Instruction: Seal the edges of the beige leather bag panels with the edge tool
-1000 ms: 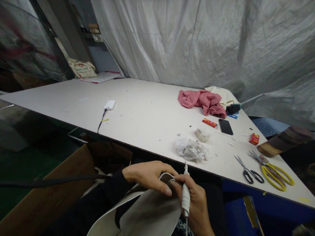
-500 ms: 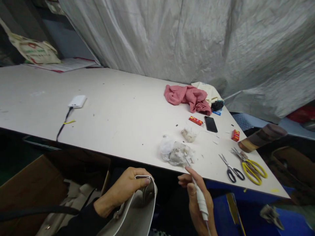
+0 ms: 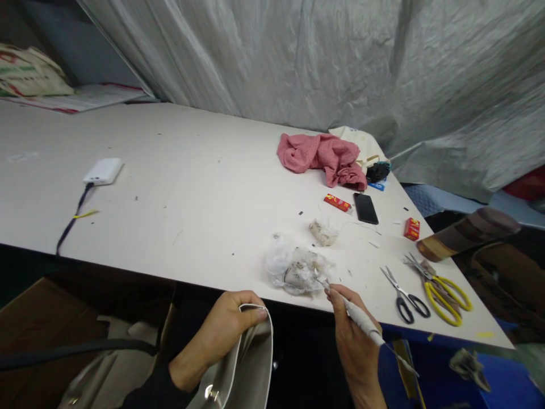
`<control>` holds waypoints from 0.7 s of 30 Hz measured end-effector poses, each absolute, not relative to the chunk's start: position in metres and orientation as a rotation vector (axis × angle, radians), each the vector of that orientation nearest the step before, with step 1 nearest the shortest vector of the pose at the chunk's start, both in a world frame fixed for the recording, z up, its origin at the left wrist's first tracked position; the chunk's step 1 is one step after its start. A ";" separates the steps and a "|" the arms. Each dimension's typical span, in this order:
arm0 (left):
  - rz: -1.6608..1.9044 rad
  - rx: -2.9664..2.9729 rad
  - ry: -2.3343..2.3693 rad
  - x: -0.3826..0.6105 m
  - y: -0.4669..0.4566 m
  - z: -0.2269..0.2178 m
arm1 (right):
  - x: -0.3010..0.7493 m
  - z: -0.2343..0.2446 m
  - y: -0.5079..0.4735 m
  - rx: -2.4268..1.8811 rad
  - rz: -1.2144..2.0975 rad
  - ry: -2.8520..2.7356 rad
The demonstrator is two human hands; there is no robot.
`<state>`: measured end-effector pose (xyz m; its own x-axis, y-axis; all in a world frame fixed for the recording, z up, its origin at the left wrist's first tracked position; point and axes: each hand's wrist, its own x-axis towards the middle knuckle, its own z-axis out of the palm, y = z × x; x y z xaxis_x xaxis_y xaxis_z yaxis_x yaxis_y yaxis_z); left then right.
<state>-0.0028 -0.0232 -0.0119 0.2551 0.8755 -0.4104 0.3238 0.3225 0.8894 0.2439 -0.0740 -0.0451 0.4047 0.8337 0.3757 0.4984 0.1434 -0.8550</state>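
My left hand (image 3: 230,324) is closed with thumb and fingers on the upper edge of a light beige bag (image 3: 251,375), whose top gapes below the hand; a shiny metal fitting shows on its side. My right hand (image 3: 357,341) grips a slim tool with a white-wrapped handle (image 3: 361,321), held like a pen. Its thin tip reaches a whitish, dirt-specked lump in clear plastic (image 3: 300,270) at the table's front edge; whether it touches or pierces the lump I cannot tell. A thin shaft or cord trails behind the handle.
On the white table (image 3: 191,187) lie a smaller pale lump (image 3: 323,232), black-handled scissors (image 3: 404,295), yellow-handled scissors (image 3: 443,289), a phone (image 3: 365,208), red boxes (image 3: 411,229) and a pink cloth (image 3: 321,156). A white device (image 3: 104,171) has a cable. A cardboard box (image 3: 29,324) stands lower left.
My right hand has moved forward and right, bringing the tool's tip to the plastic-wrapped lump. My left hand keeps hold of the bag. The view has shifted slightly.
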 end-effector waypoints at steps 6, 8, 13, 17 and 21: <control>0.439 1.230 1.275 0.002 -0.025 -0.018 | 0.242 -0.048 -0.067 -1.520 0.395 -1.283; 0.427 1.264 1.285 0.004 -0.022 -0.018 | 0.242 -0.046 -0.065 -1.532 0.380 -1.310; 0.416 1.300 1.293 0.011 -0.017 -0.019 | 0.242 -0.043 -0.060 -1.533 0.302 -1.444; 0.396 1.304 1.241 0.013 -0.018 -0.019 | 0.242 -0.044 -0.055 -1.543 0.212 -1.548; 0.353 1.246 1.228 0.016 -0.019 -0.016 | 0.242 -0.045 -0.050 -1.560 0.260 -1.542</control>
<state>0.0158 -0.0193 -0.0163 0.3786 0.7758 -0.5048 0.3890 0.3615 0.8473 0.2421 -0.0504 -0.0453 0.2005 0.8811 0.4284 0.6921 0.1821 -0.6984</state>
